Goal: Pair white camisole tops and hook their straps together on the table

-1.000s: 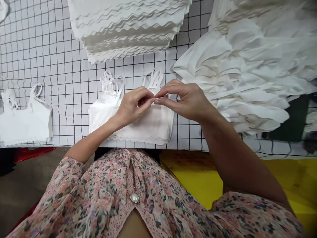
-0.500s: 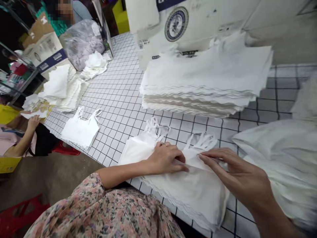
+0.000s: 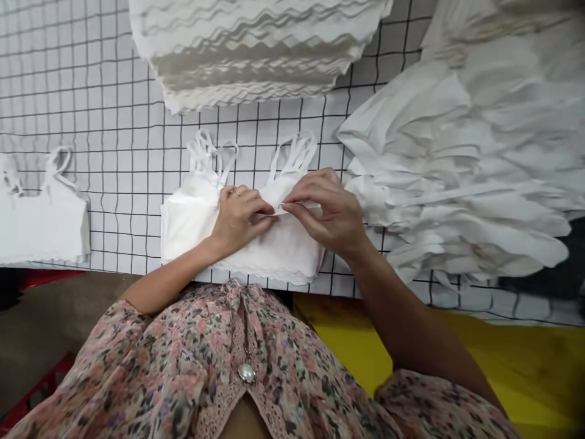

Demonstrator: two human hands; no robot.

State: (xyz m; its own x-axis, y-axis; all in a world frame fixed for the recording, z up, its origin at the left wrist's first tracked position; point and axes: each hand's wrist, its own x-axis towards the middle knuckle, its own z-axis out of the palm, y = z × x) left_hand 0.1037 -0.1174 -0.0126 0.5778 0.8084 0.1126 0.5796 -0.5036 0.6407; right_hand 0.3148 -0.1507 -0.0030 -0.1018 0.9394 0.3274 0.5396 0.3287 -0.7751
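A stack of white strappy camisole tops [image 3: 292,244] lies at the table's front edge, straps pointing away from me. My left hand [image 3: 243,218] rests on the uppermost top, its thumb and forefinger pinching the fabric near the neckline. My right hand [image 3: 329,213] is closed in a pinch just beside it, thumb and forefinger on a small bit of the same white edge. The fingertips of both hands almost meet. Whether a loose thread is also between the right fingertips is too small to tell.
A tall stack of folded white garments [image 3: 265,55] stands behind. On the right is a large loose heap of white garments [image 3: 457,164]. Another pile of camisole tops [image 3: 43,222] sits at left on the grid-patterned tablecloth [image 3: 123,152]. Something yellow [image 3: 351,347] is below the table edge.
My view has swung down and to the right, so the cartons and the other people are out of sight. My hands have come closer together at the neckline.
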